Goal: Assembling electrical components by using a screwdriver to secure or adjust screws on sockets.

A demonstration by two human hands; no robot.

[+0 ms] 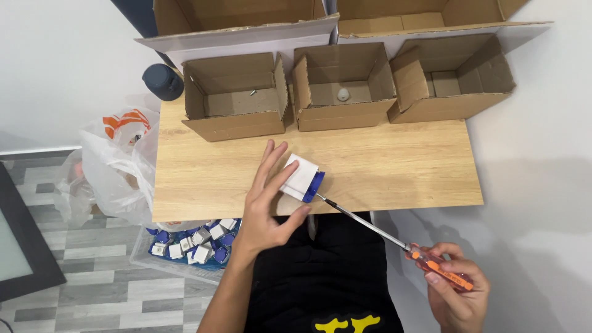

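A small white and blue block [303, 177] lies on the wooden table [394, 166] near its front edge. My left hand [268, 200] rests beside it with fingers spread, fingertips touching its left side. My right hand [456, 287], low at the right off the table, grips the orange handle of a screwdriver [376, 229]. The long metal shaft runs up and left, and its tip meets the blue end of the block.
Three open cardboard boxes [237, 98] [342, 86] [453, 77] line the table's back edge, with larger boxes behind. A clear bin of several white and blue blocks [194, 243] sits on the floor at the left, beside a plastic bag [114, 166] and a dark cap [163, 81].
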